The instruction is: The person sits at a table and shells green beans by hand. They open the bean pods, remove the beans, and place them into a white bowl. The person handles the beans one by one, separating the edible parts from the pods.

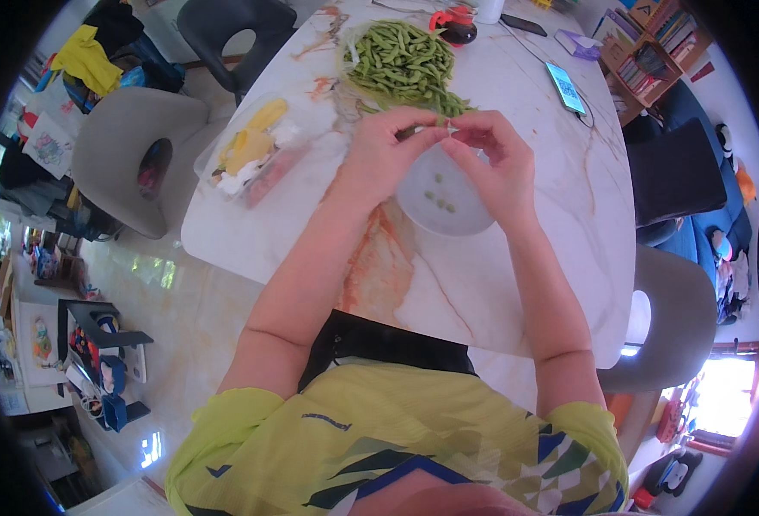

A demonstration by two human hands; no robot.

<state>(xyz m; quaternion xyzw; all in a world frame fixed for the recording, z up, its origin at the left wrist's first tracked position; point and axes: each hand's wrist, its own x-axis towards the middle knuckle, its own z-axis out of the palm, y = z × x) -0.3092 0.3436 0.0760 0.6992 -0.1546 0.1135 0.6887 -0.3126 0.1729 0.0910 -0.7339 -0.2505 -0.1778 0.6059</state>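
Over the far rim of a translucent bowl (460,222), my left hand (379,158) and my right hand (502,164) meet at their fingertips. They pinch a green bean pod (443,120), mostly covered by the fingers. Several loose green beans (441,202) lie on the bottom of the bowl. Just beyond my hands is a large heap of green pods (399,61), likely edamame, on a clear plastic bag (352,48). A few pods spill from the heap toward my fingers.
A clear plastic container (250,155) with yellow and white items stands left on the marble-patterned table (482,290). Farther back are a red-handled glass jug (460,32), a dark phone (523,24), a lit phone (565,89) on a cable, and a tissue pack (577,45). Chairs flank the table.
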